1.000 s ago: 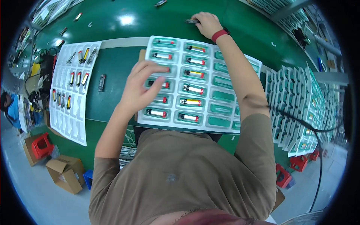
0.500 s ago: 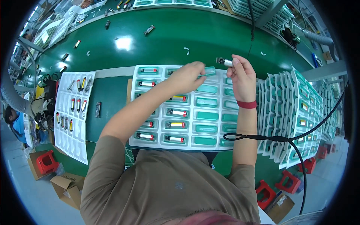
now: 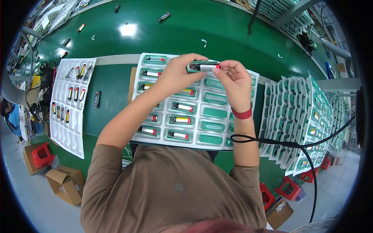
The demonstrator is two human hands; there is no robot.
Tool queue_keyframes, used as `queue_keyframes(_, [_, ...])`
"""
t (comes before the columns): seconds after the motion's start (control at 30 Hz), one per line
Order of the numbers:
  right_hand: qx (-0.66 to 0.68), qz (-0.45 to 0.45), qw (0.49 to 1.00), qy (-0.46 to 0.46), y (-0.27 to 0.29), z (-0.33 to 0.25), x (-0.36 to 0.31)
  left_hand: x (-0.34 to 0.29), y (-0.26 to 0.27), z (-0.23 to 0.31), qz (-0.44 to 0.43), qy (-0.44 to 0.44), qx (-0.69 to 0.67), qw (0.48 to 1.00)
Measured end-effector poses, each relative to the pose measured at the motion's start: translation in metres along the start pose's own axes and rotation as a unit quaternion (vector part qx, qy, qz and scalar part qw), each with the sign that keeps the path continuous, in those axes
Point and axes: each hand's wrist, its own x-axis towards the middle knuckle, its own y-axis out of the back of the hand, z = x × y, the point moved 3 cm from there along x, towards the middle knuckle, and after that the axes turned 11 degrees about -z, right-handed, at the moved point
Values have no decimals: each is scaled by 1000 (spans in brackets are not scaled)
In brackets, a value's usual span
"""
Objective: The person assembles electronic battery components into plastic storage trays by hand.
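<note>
My left hand (image 3: pixel 179 73) grips a clear green plastic case (image 3: pixel 192 70) by its end, above the far part of a white moulded tray (image 3: pixel 199 115). With finger and thumb, my right hand (image 3: pixel 236 82) holds a small silver battery assembly (image 3: pixel 208 67) with a red end. The assembly lies over the case; whether it is fully seated in it I cannot tell. Below my hands, the tray's left columns hold green cases with battery assemblies in them, such as one assembly (image 3: pixel 180 120). Toward the right sit green cases without assemblies, such as a case (image 3: pixel 214 113).
Left stands another white tray (image 3: pixel 77 123) with several loose assemblies; a dark assembly (image 3: pixel 97 99) lies beside it. Stacked trays (image 3: pixel 289 120) rise at the right. A black cable (image 3: pixel 272 142) hangs across my right forearm. Behind runs a green belt (image 3: pixel 178 35) with scattered parts.
My right hand has brought the battery assembly leftward to the green case in my left hand. The two hands now meet. The whole view has shifted slightly.
</note>
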Motion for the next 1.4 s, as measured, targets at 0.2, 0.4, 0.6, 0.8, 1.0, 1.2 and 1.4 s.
queue_keyframes(0.2, [-25, 28, 999, -6, -3, 4, -2, 0, -11, -10, -63, 35, -128, 989])
queue_keyframes(0.4, [-65, 47, 997, 6, -5, 9, -5, -2, -10, -2, -99, 52, -146, 983])
queue_keyframes(0.6, [-257, 78, 944, 189, -16, 3, -8, 4, -7, -18, -109, 49, -253, 960])
queue_keyframes(0.8, [29, -5, 998, -62, 1, 12, -4, -1, -6, -3, -120, -14, -218, 968])
queue_keyframes(1.0, [-387, -43, 913, 125, -4, -10, -11, -1, 5, 1, -96, -66, 16, 993])
queue_keyframes(1.2, [-339, 18, 926, 167, -5, 3, -18, -3, 4, 15, -53, -209, 181, 960])
queue_keyframes(1.4, [-347, 50, 909, 227, 0, -9, -22, 1, -15, 13, -60, -70, -56, 994])
